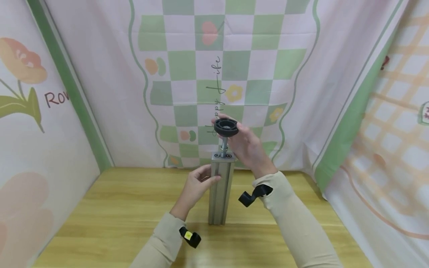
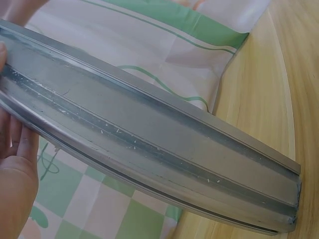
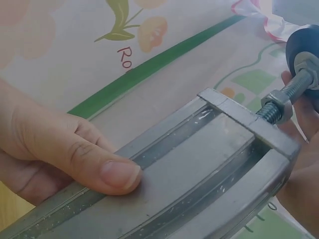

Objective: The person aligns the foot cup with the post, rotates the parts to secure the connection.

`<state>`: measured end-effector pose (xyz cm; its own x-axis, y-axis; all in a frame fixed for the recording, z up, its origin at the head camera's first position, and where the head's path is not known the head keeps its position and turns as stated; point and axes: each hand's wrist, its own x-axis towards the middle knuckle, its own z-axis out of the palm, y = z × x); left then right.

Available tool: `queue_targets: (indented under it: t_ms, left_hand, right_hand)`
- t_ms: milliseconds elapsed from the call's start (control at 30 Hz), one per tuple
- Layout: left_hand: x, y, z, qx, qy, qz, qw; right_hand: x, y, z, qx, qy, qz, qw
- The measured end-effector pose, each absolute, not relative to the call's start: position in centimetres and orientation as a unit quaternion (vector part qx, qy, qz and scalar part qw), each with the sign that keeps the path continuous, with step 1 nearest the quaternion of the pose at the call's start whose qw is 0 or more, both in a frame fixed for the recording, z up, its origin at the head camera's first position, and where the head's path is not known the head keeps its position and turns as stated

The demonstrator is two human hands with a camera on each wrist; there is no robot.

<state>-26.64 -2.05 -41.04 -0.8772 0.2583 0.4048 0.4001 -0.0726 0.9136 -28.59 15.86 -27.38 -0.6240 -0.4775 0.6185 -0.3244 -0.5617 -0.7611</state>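
Note:
An upright grooved aluminium profile (image 1: 221, 193) stands above the wooden table, its lower end near or on the tabletop; whether it touches I cannot tell. My left hand (image 1: 197, 186) grips it near the top, the thumb (image 3: 119, 174) across one face. From its end plate (image 3: 239, 114) rises a threaded stud with a nut (image 3: 276, 104), topped by a black levelling foot (image 1: 226, 127). My right hand (image 1: 249, 149) reaches round the back of this foot, fingers curved about its rim; the foot hides part of them. Lengthwise slots of the profile (image 2: 149, 129) show small pale flecks.
Beneath is a wood-grain table (image 1: 117, 208). A checkered green and white cloth (image 1: 234, 67) hangs behind it, with patterned cloths (image 1: 26, 149) at both sides. Black straps (image 1: 256, 195) sit on both wrists over beige sleeves.

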Motion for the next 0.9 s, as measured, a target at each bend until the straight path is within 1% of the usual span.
queue_targets:
  t_ms: [133,267,367,500,700,900]
  left_hand:
    - [-26.6,-2.1,-41.0,-0.24,-0.682,-0.688,0.054]
    - [-26.5,-2.1,-41.0,-0.233,-0.686,-0.687,0.049]
    - [-26.4,-2.0,-40.9,-0.231,-0.684,-0.69,0.047]
    - [-26.3,-1.9,-40.9,-0.227,-0.683,-0.693,0.045]
    - [-26.3,-1.9,-40.9,-0.226,-0.682,-0.694,0.039]
    - [-26.5,-2.0,-41.2,-0.231,-0.683,-0.692,0.047]
  right_hand:
    - [-28.7,15.9,-27.6,-0.431,0.47,-0.769,0.042]
    - [-28.4,16.1,-28.0,-0.41,0.509,-0.757,0.008]
    - [-27.9,16.1,-28.1,-0.39,0.541,-0.745,-0.027]
    - [-27.2,15.8,-28.2,-0.361,0.58,-0.725,-0.091]
    - [-26.1,14.8,-28.5,-0.281,0.621,-0.707,-0.187]
    - [-25.3,13.5,-28.3,-0.221,0.643,-0.678,-0.279]
